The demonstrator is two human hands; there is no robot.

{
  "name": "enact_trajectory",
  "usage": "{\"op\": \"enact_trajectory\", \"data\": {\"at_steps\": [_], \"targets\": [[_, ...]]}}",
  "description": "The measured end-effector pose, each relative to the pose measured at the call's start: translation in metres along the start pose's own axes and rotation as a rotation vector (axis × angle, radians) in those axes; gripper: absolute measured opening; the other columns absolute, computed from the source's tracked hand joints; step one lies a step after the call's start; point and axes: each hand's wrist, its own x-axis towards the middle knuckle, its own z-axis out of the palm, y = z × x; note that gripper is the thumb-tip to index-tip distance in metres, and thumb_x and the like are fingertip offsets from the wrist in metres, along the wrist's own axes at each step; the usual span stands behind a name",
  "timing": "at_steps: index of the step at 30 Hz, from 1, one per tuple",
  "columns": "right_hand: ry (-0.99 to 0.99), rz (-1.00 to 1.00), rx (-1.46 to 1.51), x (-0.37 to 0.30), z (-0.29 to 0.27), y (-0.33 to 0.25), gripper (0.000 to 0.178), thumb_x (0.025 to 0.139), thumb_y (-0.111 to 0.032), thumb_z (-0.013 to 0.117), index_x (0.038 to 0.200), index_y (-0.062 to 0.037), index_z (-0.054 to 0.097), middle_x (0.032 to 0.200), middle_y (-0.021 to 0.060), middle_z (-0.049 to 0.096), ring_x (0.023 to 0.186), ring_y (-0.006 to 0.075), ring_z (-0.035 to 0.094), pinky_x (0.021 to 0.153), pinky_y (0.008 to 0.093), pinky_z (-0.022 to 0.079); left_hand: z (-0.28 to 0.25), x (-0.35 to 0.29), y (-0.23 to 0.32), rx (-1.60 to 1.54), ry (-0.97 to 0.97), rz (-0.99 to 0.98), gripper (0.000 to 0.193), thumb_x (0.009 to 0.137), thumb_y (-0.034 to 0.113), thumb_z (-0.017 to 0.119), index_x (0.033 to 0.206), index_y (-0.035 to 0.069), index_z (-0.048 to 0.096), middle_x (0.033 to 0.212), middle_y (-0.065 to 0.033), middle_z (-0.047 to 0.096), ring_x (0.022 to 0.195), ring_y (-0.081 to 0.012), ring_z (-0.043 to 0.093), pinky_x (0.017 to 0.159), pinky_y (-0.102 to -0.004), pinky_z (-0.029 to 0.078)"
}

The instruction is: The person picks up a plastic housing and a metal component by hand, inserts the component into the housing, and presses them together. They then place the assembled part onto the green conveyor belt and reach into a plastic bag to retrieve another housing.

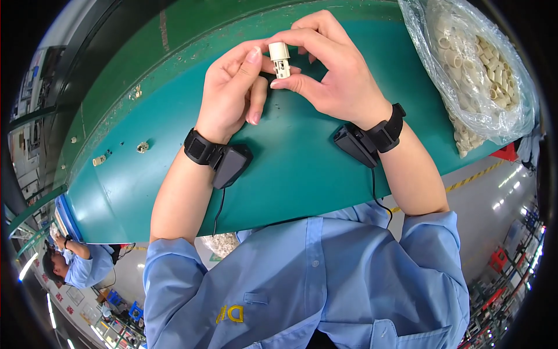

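Observation:
A cream plastic fitting with a smooth round cap (279,51) over a slotted body (282,70) stands roughly upright between my hands, above the green work surface. My right hand (340,70) pinches it, with the thumb by its lower end and the index finger arched over the cap. From the other side, my left hand (232,87) is closed about it; its fingers reach to the cap and behind the body, and its thumb sits left of the fitting. The fitting partly hides the left fingertips, so their exact contact cannot be made out.
A clear plastic bag (482,75) full of cream tubular parts lies at the right. Small loose pieces (142,147) and a cream cylindrical part (99,160) lie on the green mat (279,168) at the left. Another person (81,262) works at the far left.

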Motion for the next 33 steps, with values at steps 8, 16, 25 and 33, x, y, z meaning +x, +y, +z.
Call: {"op": "enact_trajectory", "data": {"at_steps": [8, 16, 25, 33], "targets": [[-0.067, -0.122, -0.045, -0.008, -0.005, 0.023, 0.043, 0.07, -0.004, 0.079, 0.111, -0.0061, 0.065, 0.094, 0.0084, 0.055, 0.087, 0.0248, 0.055, 0.075, 0.0325, 0.048, 0.003, 0.001, 0.01, 0.027, -0.126, -0.034, 0.026, 0.095, 0.009, 0.061, 0.116, -0.005, 0.058, 0.092, -0.0103, 0.068, 0.057, -0.0107, 0.06, 0.05, -0.0205, 0.048], [-0.153, -0.175, -0.098, -0.021, -0.037, 0.012, 0.038, 0.071, -0.006, 0.078, 0.108, -0.0076, 0.066, 0.101, 0.0076, 0.049, 0.09, 0.0235, 0.054, 0.075, 0.0326, 0.049, 0.039, 0.016, 0.054, 0.8, -0.236, -0.059, 0.022, 0.083, 0.002, 0.073, 0.102, 0.0, 0.064, 0.079, -0.0016, 0.066, 0.068, -0.0068, 0.062, 0.054, -0.0202, 0.047], [0.13, -0.315, -0.586, -0.034, -0.19, -0.053, 0.019, 0.074, -0.001, 0.067, 0.091, -0.0082, 0.068, 0.082, 0.0075, 0.063, 0.079, 0.0264, 0.062, 0.07, 0.035, 0.051, -0.15, 0.069, 0.112, 1.367, 0.336, -0.042, 0.024, 0.087, 0.016, 0.072, 0.109, 0.008, 0.066, 0.079, 0.0035, 0.064, 0.067, -0.0035, 0.059, 0.053, -0.0194, 0.043], [-0.18, 0.312, -1.11, -0.063, -0.323, -0.03, 0.019, 0.082, -0.002, 0.064, 0.101, -0.0029, 0.067, 0.089, 0.0114, 0.065, 0.087, 0.0245, 0.061, 0.078, 0.0333, 0.05, -0.228, 0.05, 0.117, 1.492, 0.504, 0.101, 0.035, 0.087, 0.024, 0.073, 0.117, 0.008, 0.065, 0.086, 0.001, 0.066, 0.066, -0.0047, 0.058, 0.052, -0.02, 0.043]]}}
